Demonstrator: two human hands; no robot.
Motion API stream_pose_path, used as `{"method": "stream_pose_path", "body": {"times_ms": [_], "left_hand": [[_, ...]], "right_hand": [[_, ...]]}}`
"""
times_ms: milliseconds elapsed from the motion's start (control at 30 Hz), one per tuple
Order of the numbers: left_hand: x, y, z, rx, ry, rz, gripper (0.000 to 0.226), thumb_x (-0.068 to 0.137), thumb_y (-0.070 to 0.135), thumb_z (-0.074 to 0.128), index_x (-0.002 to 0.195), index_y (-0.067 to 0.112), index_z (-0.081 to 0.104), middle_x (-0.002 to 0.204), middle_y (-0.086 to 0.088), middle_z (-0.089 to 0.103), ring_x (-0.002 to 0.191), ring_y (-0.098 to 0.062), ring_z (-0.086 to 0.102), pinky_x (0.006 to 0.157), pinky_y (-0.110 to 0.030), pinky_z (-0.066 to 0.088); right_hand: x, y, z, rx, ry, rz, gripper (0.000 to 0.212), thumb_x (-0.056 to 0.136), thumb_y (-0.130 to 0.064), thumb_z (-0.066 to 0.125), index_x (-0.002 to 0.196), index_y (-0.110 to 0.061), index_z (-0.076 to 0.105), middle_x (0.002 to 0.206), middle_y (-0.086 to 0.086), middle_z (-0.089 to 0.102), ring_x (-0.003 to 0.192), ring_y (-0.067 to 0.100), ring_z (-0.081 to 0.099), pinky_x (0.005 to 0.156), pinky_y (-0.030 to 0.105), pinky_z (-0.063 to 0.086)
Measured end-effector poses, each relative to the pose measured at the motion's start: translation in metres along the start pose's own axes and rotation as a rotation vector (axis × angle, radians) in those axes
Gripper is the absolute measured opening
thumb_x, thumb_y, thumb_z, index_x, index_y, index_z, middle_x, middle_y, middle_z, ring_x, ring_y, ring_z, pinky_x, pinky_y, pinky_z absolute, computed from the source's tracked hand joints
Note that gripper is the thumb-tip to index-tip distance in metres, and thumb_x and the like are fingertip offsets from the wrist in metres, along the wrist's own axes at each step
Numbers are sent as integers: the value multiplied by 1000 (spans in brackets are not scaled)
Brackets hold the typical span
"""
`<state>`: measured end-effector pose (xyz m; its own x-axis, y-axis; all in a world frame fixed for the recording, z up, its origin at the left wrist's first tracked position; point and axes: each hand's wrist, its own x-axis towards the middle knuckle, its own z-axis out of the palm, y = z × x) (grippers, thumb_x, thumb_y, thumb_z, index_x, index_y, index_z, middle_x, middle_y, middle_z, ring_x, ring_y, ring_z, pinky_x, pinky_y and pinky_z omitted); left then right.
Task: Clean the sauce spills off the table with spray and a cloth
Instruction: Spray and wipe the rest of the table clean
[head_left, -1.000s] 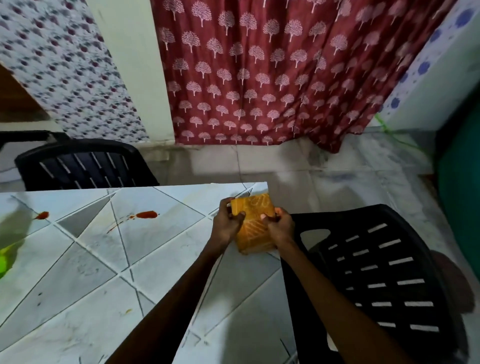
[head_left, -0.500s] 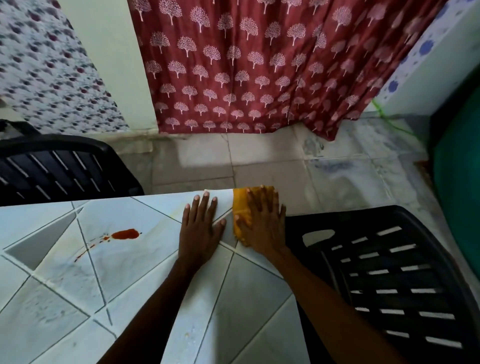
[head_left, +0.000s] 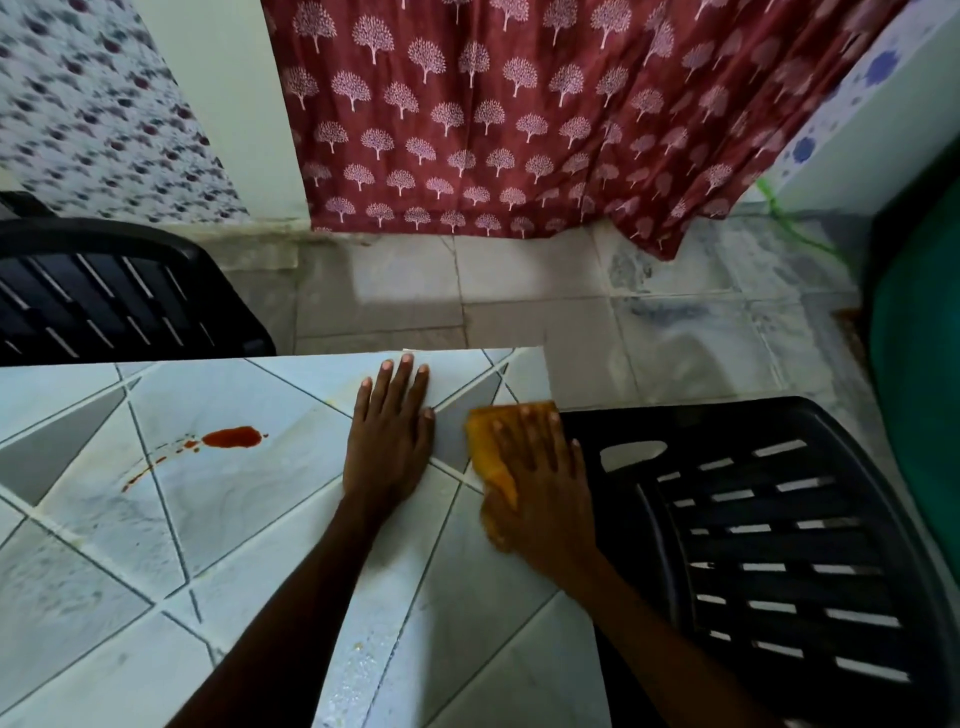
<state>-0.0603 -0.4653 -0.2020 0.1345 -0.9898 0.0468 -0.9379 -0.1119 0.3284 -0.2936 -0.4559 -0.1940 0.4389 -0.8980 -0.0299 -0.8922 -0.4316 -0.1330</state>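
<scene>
Reaching forward from the near edge, two bare forearms stretch over a pale tiled table (head_left: 156, 597). The left hand (head_left: 389, 441) lies flat on the tabletop, palm down, fingers straight and close together, holding nothing. Just to its right, the right hand (head_left: 540, 483) presses flat on an orange cloth (head_left: 485, 441), fingers straight and slightly spread over it. The cloth sits at the table's right edge, near the far right corner. Left of the left hand, well apart from the cloth, a red sauce spill (head_left: 232, 437) lies on the table, with a thin trail of drops running toward the near left. A black slatted chair (head_left: 779, 545) stands just beside the table on the right. Farther off, a second black chair (head_left: 104, 291) stands at the table's far left side. Beyond lie a grey tiled floor (head_left: 519, 291) and a dark red curtain (head_left: 519, 130) printed with pale trees.
</scene>
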Motion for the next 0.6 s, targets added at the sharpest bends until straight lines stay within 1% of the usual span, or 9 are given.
{"method": "stream_pose_path", "body": {"times_ms": [67,133,200,300,333,400,500,567,600], "left_hand": [[-1,1,0,-3,-1,2,56,105,40,24,158,22,15,166,0,6,153,-19,0,124,-43,8],[0,2,1,1,7,4,57,105,40,24,158,21,15,166,-1,7,153,-20,1,124,-43,8],[1,0,-1,-23,8,4,56,105,40,23,158,21,16,166,-1,8,153,-19,2,124,-42,7],[1,-2,-5,-182,32,-30,56,105,40,21,157,20,22,164,1,18,152,-15,10,124,-36,6],[1,-4,-7,-264,32,-55,56,104,41,20,156,20,24,163,1,21,152,-14,13,124,-34,5],[2,-9,-10,-391,19,-77,55,103,39,22,154,19,30,161,0,27,150,-14,19,124,-33,7],[-6,-17,-17,-398,-16,-7,52,101,34,32,150,17,40,158,-3,35,148,-18,27,123,-33,14],[-18,-21,-24,-361,-8,15,51,100,32,38,146,13,46,154,-7,41,145,-21,34,121,-33,21],[-26,-21,-26,-342,0,12,51,99,31,39,145,11,47,153,-8,42,143,-22,36,120,-34,24]], "right_hand": [[-15,22,2,50,-42,42,75,97,-64,25,160,-33,-1,169,4,-7,155,33,-4,121,59,18],[12,28,5,82,-36,129,84,94,-57,40,159,-33,-7,169,8,-7,155,37,-1,120,60,20],[61,15,4,79,-9,200,85,93,-55,44,160,-28,-1,168,12,1,154,41,3,118,62,24],[109,-13,-2,27,18,226,77,92,-56,34,160,-26,16,168,11,11,153,42,6,118,62,21],[105,-21,-3,8,41,205,75,92,-56,34,160,-26,18,168,10,13,153,42,7,119,61,20],[69,-35,-2,-26,63,66,73,95,-53,35,161,-27,15,169,9,11,154,39,5,120,58,18],[-19,-34,4,-11,38,-132,74,96,-51,40,161,-28,10,169,6,6,155,36,4,120,58,19],[-57,-12,5,-35,7,-144,73,96,-52,40,161,-29,14,169,6,8,154,36,10,116,61,27],[-60,1,4,-34,-15,-95,73,96,-52,38,161,-29,14,169,6,8,154,36,11,116,62,28]]}}
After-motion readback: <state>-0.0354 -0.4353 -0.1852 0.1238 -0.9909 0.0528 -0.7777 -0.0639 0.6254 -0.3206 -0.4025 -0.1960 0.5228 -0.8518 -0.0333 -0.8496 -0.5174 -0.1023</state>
